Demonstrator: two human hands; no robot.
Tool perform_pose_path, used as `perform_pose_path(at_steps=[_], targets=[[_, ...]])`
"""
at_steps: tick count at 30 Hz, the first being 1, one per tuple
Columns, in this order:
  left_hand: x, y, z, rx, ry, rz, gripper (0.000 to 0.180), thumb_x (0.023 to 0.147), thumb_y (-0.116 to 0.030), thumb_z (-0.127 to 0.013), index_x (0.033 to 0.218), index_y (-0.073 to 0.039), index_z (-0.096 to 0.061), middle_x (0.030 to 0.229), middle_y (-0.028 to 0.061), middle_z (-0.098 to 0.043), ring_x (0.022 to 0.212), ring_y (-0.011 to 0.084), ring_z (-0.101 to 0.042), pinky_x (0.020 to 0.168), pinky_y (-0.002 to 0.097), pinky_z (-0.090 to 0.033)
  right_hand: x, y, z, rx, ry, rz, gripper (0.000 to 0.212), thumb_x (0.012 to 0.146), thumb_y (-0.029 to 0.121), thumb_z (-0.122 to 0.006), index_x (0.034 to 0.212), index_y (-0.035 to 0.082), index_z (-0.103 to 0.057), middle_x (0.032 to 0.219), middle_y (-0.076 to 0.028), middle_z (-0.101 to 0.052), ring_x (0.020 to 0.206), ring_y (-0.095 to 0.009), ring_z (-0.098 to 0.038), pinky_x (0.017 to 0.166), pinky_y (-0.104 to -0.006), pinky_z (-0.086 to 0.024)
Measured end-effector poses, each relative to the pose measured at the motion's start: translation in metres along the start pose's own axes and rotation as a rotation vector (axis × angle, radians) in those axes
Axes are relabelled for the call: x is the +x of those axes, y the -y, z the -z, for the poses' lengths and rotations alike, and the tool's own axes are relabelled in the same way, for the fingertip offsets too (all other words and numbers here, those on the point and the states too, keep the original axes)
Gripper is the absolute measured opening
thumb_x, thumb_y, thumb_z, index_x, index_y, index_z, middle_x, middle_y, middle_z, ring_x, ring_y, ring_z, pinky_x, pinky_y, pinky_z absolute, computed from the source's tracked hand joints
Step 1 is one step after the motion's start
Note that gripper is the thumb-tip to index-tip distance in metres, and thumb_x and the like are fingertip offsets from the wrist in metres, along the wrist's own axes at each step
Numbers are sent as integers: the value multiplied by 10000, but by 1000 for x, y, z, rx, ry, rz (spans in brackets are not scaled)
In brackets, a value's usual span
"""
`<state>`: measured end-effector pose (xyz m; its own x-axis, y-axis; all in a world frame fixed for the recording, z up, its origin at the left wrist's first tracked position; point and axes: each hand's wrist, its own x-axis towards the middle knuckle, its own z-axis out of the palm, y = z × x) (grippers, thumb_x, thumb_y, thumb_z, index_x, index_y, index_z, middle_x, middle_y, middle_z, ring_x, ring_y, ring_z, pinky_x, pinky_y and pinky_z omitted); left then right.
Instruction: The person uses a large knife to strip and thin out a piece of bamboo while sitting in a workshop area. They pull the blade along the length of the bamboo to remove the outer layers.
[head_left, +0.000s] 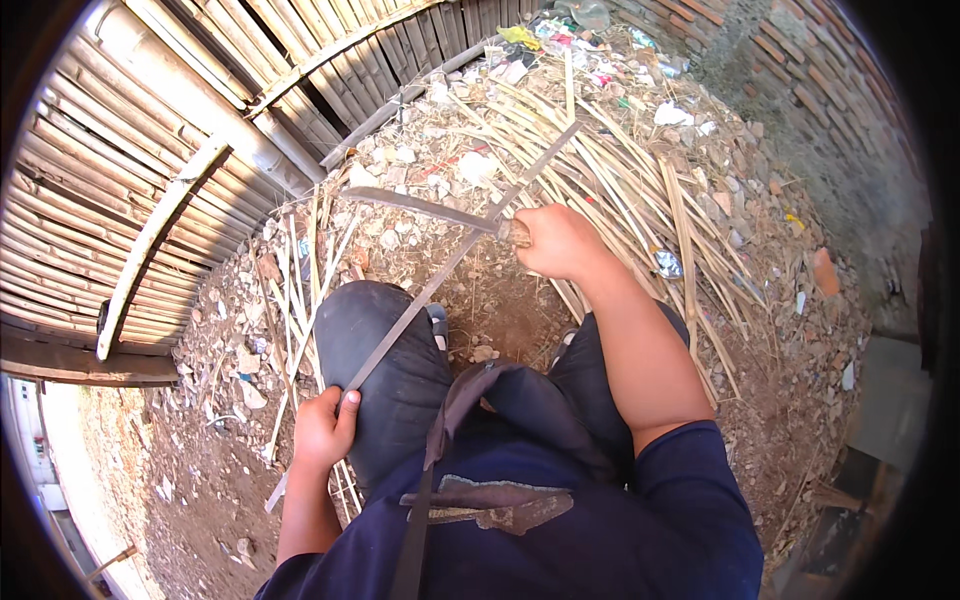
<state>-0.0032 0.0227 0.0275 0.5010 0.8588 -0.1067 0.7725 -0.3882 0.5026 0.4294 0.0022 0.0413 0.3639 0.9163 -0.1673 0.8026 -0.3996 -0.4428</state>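
A pile of pale strips (640, 200) lies ahead. One long strip (410, 315) slants over the left thigh (395, 400), where the left hand (325, 430) pinches it between thumb and fingers, probably for steadiness. The right hand (560, 240) grips the knife (420, 207) by its handle; the blade crosses this strip.

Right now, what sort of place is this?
Probably a rough outdoor yard: a bamboo-slat wall on the left, a brick wall at upper right, and many pale strips lying on stony, littered ground.
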Motion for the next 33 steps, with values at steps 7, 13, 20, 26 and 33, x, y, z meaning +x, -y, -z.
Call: perform_pose_path(at_steps=[7, 13, 20, 26, 33], targets=[[-3, 11, -7, -91, -32, -3, 530, 1013, -389, -648, 685, -10, -472, 552, 203, -503, 503, 420, -516, 504, 467, -403, -7, 9, 4, -59, 171, 305, 243, 790, 225, -722, 995, 95, -717, 888, -163, -726, 898, -373, -710, 797, -490, -553], [-4, 5, -8, -2, -84, -33, 518, 1014, -384, -642, 694, -12, -478, 564, 206, -513, 521, 422, -532, 516, 476, -407, 14, -25, 21, 98, -45, -76, 274, 823, 247, -717, 1047, 88, -725, 950, -196, -733, 942, -376, -708, 834, -484, -551], [-5, -1, -2, -8, -39, 2, 513, 1015, -377, -640, 695, -10, -480, 566, 214, -516, 528, 427, -543, 518, 478, -412, -17, 22, 3, -102, 137, 242, 348, 784, 261, -751, 1097, 109, -724, 978, -191, -735, 973, -397, -701, 852, -490, -557], [-4, 3, -7, -44, -67, -11, 497, 1013, -360, -641, 696, -12, -484, 559, 210, -518, 521, 430, -540, 521, 480, -418, 4, -13, 8, -12, 183, 323, 332, 798, 279, -757, 1072, 93, -739, 936, -198, -733, 923, -403, -704, 814, -496, -552], [-2, 0, -7, -13, -83, -20, 520, 1013, -378, -635, 680, -11, -477, 559, 217, -516, 522, 433, -539, 527, 493, -418, 9, -25, 11, 95, -53, -15, 343, 815, 262, -736, 1101, 73, -733, 980, -229, -728, 954, -402, -699, 867, -482, -557]])
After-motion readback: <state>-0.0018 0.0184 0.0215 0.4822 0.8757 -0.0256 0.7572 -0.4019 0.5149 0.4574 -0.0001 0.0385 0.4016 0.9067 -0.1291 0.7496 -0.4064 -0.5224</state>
